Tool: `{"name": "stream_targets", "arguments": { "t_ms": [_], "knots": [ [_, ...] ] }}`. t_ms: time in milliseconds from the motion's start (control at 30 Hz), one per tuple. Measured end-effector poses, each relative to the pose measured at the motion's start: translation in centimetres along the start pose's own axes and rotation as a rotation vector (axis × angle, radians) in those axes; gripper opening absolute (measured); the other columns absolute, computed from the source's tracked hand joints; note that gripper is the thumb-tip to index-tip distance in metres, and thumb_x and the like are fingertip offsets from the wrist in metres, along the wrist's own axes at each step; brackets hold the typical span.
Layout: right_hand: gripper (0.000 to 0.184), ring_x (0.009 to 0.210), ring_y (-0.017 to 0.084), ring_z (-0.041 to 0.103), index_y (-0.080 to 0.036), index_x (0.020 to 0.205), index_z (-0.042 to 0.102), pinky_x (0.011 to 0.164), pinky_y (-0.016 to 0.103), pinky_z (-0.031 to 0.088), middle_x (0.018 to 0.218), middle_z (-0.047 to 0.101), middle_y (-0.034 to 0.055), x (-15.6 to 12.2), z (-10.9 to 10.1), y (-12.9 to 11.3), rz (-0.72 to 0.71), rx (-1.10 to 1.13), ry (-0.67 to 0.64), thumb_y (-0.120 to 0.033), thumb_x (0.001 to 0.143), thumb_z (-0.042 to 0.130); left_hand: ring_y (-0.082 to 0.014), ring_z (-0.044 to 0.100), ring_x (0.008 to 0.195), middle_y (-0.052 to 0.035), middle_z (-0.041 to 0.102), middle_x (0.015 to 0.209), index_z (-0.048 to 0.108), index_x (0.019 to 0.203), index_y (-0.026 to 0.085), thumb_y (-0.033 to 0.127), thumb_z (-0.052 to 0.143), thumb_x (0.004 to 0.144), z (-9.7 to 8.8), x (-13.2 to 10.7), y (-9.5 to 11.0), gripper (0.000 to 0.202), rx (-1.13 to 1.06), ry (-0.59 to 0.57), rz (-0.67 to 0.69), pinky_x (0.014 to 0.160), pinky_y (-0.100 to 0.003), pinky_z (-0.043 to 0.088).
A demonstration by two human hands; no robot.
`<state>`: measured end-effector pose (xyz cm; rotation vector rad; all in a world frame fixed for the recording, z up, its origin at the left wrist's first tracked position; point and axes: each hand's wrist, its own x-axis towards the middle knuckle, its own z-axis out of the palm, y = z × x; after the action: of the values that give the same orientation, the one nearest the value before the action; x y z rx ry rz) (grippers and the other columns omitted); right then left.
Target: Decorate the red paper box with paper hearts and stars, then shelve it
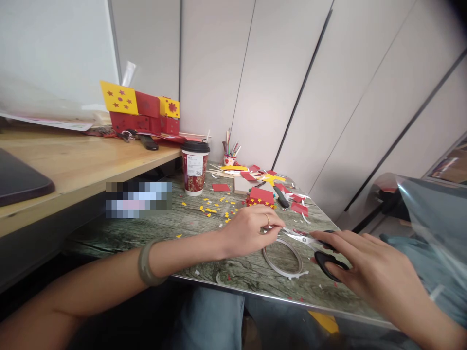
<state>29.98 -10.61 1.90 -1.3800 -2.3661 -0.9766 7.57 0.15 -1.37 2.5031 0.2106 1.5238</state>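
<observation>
My left hand (251,228) rests on the grey wood-grain table (153,233), its fingers pinched together on the end of a thin white tape strip that curls into a ring (282,260) just below it. A ring is on one finger and a green bangle (148,262) is on the wrist. My right hand (372,270) grips black-handled scissors (315,245). Their blades point left toward my left fingertips, right by the strip.
A lidded paper cup (195,167) stands at the table's back left. Red and yellow paper pieces (260,194), confetti scraps, a black knife and a pencil pot (229,158) lie behind. A raised wooden desk (73,165) at left holds red-and-yellow paper boxes (140,112).
</observation>
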Motion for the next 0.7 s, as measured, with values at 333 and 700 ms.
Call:
{"name": "stream_targets", "arguments": {
  "t_ms": [333, 700],
  "knots": [
    [0.032, 0.073, 0.019, 0.063, -0.027, 0.109, 0.057, 0.059, 0.028, 0.045, 0.095, 0.066, -0.0007, 0.2, 0.5, -0.3, 0.053, 0.027, -0.062, -0.028, 0.077, 0.050, -0.0130, 0.058, 0.075, -0.0063, 0.064, 0.076, 0.063, 0.079, 0.012, 0.018, 0.045, 0.086, -0.6, -0.2, -0.7, 0.020, 0.377, -0.149, 0.284, 0.069, -0.025, 0.048],
    [0.034, 0.058, 0.018, 0.063, -0.023, 0.107, 0.055, 0.044, 0.022, 0.040, 0.069, 0.067, -0.0013, -0.6, 3.6, 2.4, 0.381, 0.178, -0.338, -0.033, 0.075, 0.057, -0.0103, 0.058, 0.068, -0.0051, 0.067, 0.075, 0.066, 0.075, 0.012, 0.018, 0.057, 0.076, -0.8, 0.7, -0.3, 0.011, -0.203, -0.015, -0.381, 0.065, -0.023, 0.048]
  ]
}}
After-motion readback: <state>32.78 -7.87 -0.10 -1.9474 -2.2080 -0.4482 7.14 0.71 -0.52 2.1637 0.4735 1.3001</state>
